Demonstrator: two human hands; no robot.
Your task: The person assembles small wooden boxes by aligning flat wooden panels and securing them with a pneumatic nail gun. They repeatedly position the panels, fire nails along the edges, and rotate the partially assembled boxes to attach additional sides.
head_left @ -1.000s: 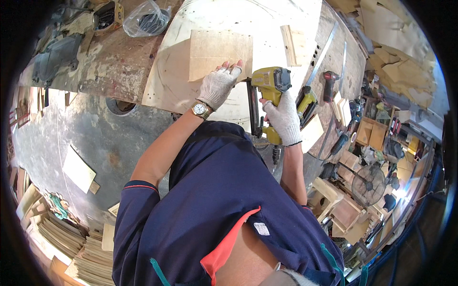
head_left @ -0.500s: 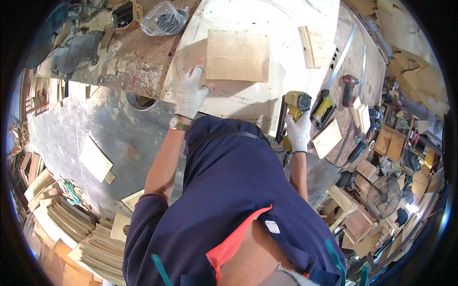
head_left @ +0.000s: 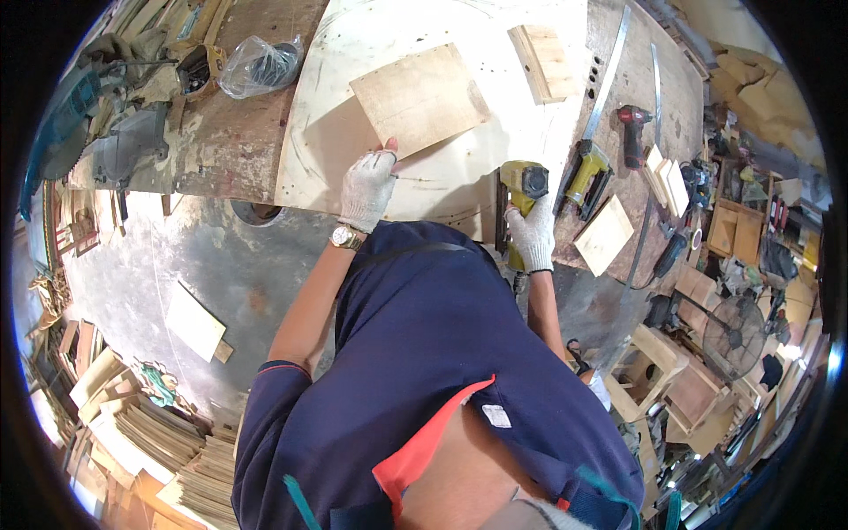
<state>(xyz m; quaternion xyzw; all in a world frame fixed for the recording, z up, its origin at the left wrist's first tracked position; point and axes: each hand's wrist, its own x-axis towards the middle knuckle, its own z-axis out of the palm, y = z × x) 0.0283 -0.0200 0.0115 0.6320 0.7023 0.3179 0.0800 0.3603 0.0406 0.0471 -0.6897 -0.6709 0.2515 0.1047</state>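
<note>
A square plywood panel (head_left: 420,99) sits turned at an angle over the white work surface, casting a shadow to its left. My left hand (head_left: 368,190), in a white glove with bare fingertips, is closed at the panel's near left corner, fingers at its edge; its underside is hidden. My right hand (head_left: 532,237), also gloved, is wrapped round the handle of a yellow and black nail gun (head_left: 525,184) beside the front edge of the surface. Just right of it lies a second yellow and black nail gun (head_left: 586,179).
A joined wooden piece (head_left: 542,64) lies at the far right of the white sheet (head_left: 353,40). A red and black drill (head_left: 633,137), a metal strip (head_left: 609,71) and a plywood offcut (head_left: 604,235) are on the right. A plastic bag (head_left: 259,67) rests at the far left.
The plywood panel has turned, its left side swinging away from square. My left hand has gone from open beside the panel to closed at its near corner. The right hand still holds the nail gun.
</note>
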